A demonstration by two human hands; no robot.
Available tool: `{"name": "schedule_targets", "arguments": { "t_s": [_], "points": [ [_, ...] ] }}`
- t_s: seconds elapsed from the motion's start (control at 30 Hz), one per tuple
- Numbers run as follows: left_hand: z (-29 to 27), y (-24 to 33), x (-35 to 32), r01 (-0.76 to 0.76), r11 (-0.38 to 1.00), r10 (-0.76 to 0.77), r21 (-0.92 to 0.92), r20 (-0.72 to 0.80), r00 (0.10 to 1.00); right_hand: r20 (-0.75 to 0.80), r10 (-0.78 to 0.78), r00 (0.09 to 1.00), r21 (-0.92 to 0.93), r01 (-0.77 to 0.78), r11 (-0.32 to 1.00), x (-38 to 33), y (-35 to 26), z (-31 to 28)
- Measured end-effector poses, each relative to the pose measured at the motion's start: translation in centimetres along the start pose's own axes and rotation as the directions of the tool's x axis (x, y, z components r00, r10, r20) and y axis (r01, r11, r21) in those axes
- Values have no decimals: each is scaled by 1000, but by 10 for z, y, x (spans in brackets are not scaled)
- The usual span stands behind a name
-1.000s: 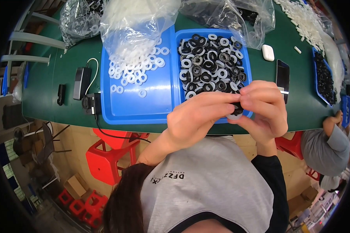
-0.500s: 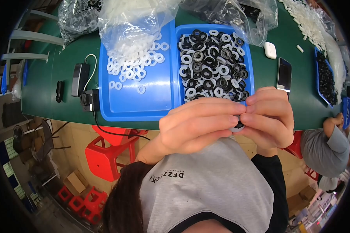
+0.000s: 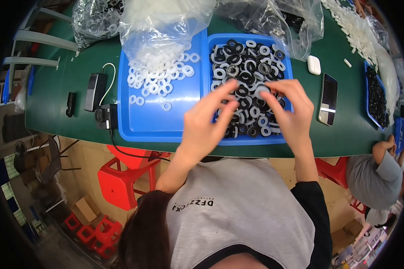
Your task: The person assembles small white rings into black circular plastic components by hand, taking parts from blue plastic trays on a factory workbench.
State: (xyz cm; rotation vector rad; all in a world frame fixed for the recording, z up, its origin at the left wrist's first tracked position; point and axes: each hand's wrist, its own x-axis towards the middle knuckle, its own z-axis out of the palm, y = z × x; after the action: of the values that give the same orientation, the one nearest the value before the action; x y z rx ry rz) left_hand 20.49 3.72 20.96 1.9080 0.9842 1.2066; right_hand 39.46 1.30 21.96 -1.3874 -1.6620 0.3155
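Note:
Both my hands are over the right half of a blue divided tray (image 3: 161,136), which holds a heap of black and white rings (image 3: 247,114). My left hand (image 3: 204,121) hovers at the heap's left side, thumb and fingers apart with nothing between them. At the right side, my right hand (image 3: 294,107) pinches a whitish ring (image 3: 261,91) between thumb and forefinger; whether a black ring is joined to it I cannot tell. Loose white rings (image 3: 159,85) lie in the tray's left half, spilling from a clear plastic bag (image 3: 159,27).
Left of the tray lie a black power brick (image 3: 94,92) with a white cord and a small black device (image 3: 107,116). A phone (image 3: 328,98) and a white earphone case (image 3: 313,65) lie to the right. Another blue tray (image 3: 368,98) of black parts sits near a person (image 3: 375,179).
My hands were together in front of the tray's near edge, holding a ring. They have parted and moved forward over the ring heap, and my left hand has let go.

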Motion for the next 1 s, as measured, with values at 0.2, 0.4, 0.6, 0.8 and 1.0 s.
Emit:
{"name": "schedule_targets", "arguments": {
  "t_s": [0.2,0.4,0.6,0.8,1.0],
  "points": [
    [-75,-53,-6,347,792,-334,502,-119,935,-27,-35,999,-253,27,967,44,60,-7],
    [-87,-64,-6,308,726,-449,615,85,889,72,-15,997,-486,48,873,119,225,-12],
    [-90,-77,-11,405,723,-411,560,-122,903,445,390,806,-524,-118,844,158,246,-27],
    [-89,-82,-10,248,719,-289,650,-45,956,269,194,943,-496,-37,867,143,220,-32],
    [-77,-65,-6,482,873,-470,78,-130,873,-193,16,981,-220,-59,974,84,109,-48]
  ]
}}
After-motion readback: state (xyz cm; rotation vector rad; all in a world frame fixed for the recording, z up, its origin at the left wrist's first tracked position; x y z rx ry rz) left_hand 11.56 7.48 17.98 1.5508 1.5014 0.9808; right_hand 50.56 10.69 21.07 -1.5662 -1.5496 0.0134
